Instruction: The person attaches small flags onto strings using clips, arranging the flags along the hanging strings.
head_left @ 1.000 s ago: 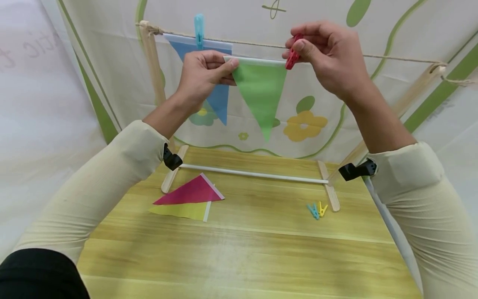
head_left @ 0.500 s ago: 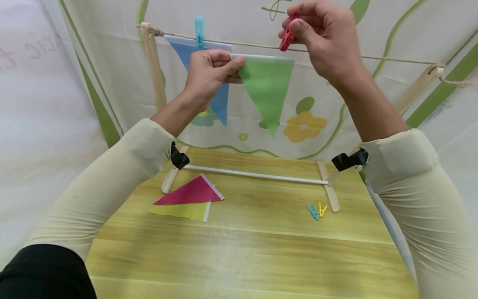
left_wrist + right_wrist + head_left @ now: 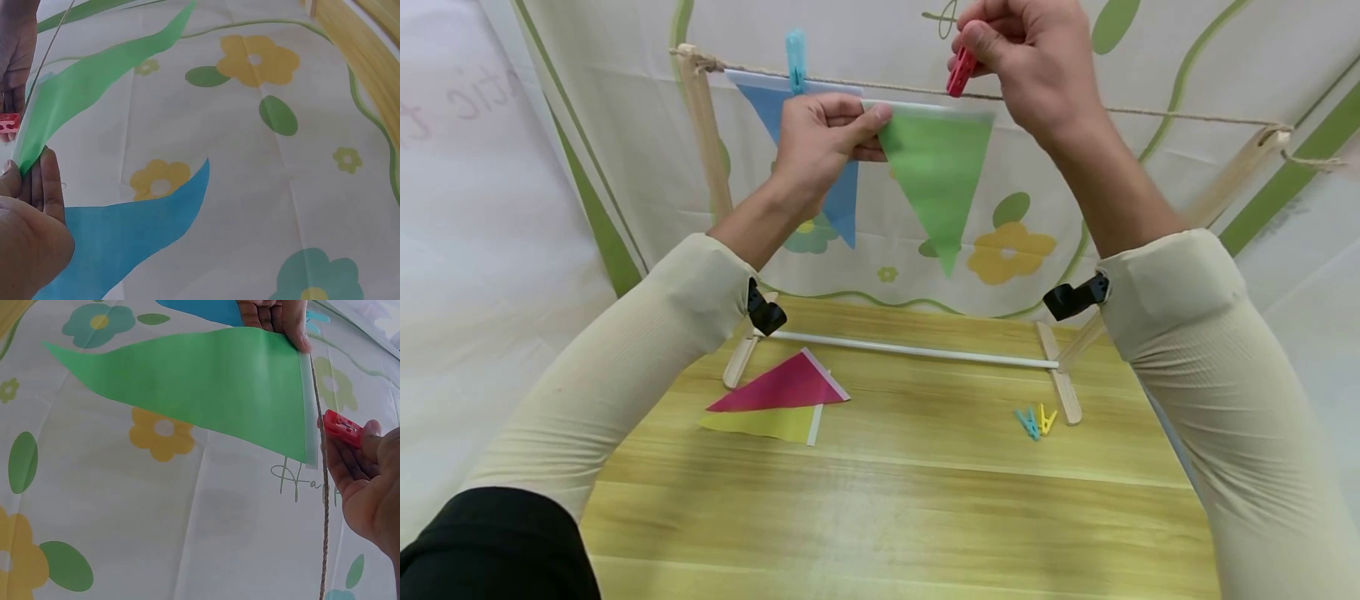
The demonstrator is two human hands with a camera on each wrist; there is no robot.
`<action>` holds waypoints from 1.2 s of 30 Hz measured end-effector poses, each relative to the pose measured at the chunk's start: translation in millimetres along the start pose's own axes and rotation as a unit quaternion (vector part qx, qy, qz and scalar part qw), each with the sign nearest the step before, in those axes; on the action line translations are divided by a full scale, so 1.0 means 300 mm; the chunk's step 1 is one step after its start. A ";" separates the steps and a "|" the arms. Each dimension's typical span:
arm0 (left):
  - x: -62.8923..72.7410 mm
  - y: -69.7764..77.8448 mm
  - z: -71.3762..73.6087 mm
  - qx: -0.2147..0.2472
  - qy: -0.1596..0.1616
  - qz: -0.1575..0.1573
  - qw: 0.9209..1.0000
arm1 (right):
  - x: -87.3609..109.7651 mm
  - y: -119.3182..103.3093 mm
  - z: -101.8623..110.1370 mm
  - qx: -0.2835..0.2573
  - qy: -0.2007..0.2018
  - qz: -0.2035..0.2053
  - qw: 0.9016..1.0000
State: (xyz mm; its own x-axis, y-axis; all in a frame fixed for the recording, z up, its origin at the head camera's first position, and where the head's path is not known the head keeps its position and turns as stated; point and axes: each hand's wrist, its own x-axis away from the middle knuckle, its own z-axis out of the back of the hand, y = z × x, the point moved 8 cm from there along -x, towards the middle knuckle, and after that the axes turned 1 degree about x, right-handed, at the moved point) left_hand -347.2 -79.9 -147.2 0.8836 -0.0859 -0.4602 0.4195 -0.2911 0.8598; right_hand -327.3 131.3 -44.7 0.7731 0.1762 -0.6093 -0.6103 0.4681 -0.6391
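A green triangular pennant [image 3: 937, 167] with a white top strip hangs point down beside the twine [image 3: 1180, 115]. My left hand [image 3: 827, 146] pinches its upper left corner between thumb and fingers. Above the pennant's top edge, my right hand [image 3: 1037, 67] pinches a red clothespin [image 3: 961, 72] whose lower tip is right at the twine. In the right wrist view the red clothespin [image 3: 342, 427] overlaps the twine, just off the pennant's white strip. A blue pennant [image 3: 842, 204] hangs at left, clipped by a light blue clothespin [image 3: 796, 60]; my left hand covers part of it.
Wooden posts [image 3: 706, 137] hold the twine, joined low down by a white rod [image 3: 895, 349]. On the wooden table [image 3: 880, 517] lie a magenta pennant [image 3: 782, 385], a yellow pennant [image 3: 767, 423], a blue clothespin [image 3: 1028, 423] and a yellow clothespin [image 3: 1047, 419]. A flowered cloth [image 3: 925, 287] hangs behind.
My right hand has moved up and left with the red clothespin, away from the pennant's right corner to above its top edge. My left hand and the green pennant have shifted slightly right.
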 end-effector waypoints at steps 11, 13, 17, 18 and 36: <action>-0.008 0.002 0.006 0.007 0.006 -0.004 1.000 | -0.023 -0.005 -0.062 -0.007 -0.037 -0.005 0.999; -0.009 0.001 0.008 0.006 0.009 -0.005 1.000 | -0.023 -0.009 -0.072 0.016 -0.044 0.001 0.999; -0.011 0.001 0.008 0.010 0.014 -0.008 1.000 | -0.019 -0.014 -0.081 0.074 -0.053 0.012 0.996; -0.011 0.002 0.008 0.010 0.016 -0.009 1.000 | -0.018 -0.014 -0.081 0.088 -0.055 0.014 0.994; -0.005 -0.004 0.008 0.006 0.023 0.002 1.000 | 0.002 0.003 -0.088 0.170 -0.115 0.002 0.979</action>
State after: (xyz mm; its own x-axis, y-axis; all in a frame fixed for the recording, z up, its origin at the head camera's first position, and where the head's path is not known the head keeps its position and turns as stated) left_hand -349.6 -81.7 -148.1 0.8936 -0.0432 -0.4467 0.4143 -0.3032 0.8581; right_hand -331.9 108.9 -58.0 0.8129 0.3508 -0.4649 -0.5512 0.7214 -0.4193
